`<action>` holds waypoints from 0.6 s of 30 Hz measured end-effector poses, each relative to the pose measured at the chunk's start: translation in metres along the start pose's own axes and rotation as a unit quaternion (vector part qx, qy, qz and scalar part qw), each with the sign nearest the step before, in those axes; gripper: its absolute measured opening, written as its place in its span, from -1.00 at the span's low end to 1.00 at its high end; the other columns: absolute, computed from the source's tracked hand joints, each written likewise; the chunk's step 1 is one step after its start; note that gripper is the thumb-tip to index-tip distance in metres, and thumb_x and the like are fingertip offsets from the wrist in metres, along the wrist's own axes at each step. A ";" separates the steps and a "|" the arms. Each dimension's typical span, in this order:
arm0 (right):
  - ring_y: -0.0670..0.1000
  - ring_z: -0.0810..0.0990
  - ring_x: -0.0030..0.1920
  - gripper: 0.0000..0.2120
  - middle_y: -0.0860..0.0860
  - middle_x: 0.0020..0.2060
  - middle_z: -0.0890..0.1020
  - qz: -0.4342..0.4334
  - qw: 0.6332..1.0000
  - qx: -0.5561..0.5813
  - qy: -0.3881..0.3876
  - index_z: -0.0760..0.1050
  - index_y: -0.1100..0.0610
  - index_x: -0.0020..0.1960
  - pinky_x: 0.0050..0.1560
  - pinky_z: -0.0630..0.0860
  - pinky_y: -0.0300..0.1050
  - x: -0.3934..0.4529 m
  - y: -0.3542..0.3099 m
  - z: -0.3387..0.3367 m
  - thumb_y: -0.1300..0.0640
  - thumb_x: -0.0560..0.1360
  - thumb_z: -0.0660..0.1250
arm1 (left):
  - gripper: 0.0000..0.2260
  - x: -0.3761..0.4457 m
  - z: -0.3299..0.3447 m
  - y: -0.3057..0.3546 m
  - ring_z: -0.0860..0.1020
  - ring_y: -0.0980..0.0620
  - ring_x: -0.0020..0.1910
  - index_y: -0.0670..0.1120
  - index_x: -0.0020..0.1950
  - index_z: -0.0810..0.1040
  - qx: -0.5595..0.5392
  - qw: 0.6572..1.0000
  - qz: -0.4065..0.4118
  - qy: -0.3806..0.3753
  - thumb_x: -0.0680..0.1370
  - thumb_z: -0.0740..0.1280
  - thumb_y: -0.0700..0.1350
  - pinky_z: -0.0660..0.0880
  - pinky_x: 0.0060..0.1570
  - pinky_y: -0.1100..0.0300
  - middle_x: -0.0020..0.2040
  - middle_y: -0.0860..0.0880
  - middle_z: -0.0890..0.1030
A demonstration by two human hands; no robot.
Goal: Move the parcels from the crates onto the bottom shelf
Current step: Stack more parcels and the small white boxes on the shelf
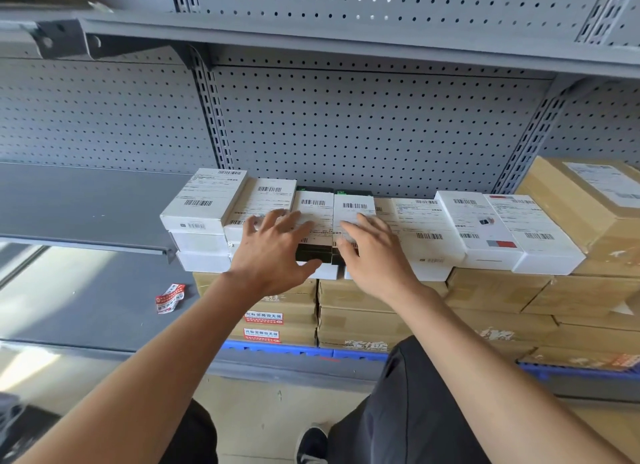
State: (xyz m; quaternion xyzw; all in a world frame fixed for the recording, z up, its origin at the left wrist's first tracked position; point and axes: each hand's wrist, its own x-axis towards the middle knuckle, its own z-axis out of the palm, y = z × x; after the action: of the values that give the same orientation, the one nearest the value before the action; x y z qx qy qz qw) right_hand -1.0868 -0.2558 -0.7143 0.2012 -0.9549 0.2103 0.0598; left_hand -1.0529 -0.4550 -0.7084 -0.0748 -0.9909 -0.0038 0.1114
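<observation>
Bare shelf floor lies open at left, with a scrap of red tape on it. Left hand and right hand rest with fingers spread, nearly flat, gripping nothing — each presses one of two black labelled parcels in the top row of stacked boxes. Step judged: seating them. Next: push both back, flush with their neighbours — front edges overhang the brown cartons.

White rectangular cardboard parcels printed with black barcodes flank two black boxes under white labels, all above tan brown cartons with red-and-white stickers, before a grey metal back panel dotted with dark holes.
</observation>
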 end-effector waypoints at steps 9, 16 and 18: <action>0.06 0.06 0.57 -0.54 0.04 0.56 0.23 -0.026 0.999 -0.010 -0.019 0.30 0.02 0.54 0.53 0.03 0.04 0.000 0.005 -0.002 -0.10 0.69 0.06 | -0.37 0.009 -0.008 -0.015 0.10 0.01 0.58 0.17 0.59 0.22 0.013 0.998 0.033 -0.058 0.57 0.29 0.28 0.18 0.43 -0.23 0.61 0.14 0.20; 0.08 0.06 0.59 -0.39 0.02 0.58 0.19 -0.060 0.997 -0.036 -0.039 0.27 -0.07 0.55 0.53 0.12 0.23 0.010 0.010 0.004 -0.33 0.59 0.06 | -0.41 0.012 -0.009 -0.017 0.13 0.02 0.56 0.15 0.58 0.26 0.013 0.999 0.027 -0.043 0.58 0.36 0.15 0.23 0.38 -0.20 0.60 0.12 0.24; 0.09 0.11 0.57 -0.38 0.04 0.56 0.24 -0.074 0.995 -0.054 -0.031 0.28 -0.05 0.55 0.51 0.16 0.22 0.011 0.012 0.005 -0.30 0.58 0.16 | -0.44 0.011 -0.007 -0.015 0.14 0.01 0.55 0.14 0.57 0.29 0.014 0.999 0.022 -0.033 0.59 0.36 0.13 0.22 0.37 -0.18 0.59 0.12 0.26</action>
State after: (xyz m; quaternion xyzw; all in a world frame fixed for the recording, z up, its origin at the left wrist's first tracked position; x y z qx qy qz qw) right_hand -1.1015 -0.2519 -0.7215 0.2746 -0.9486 0.1466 0.0566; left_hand -1.0638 -0.4683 -0.6988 -0.0954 -0.9921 0.0150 0.0796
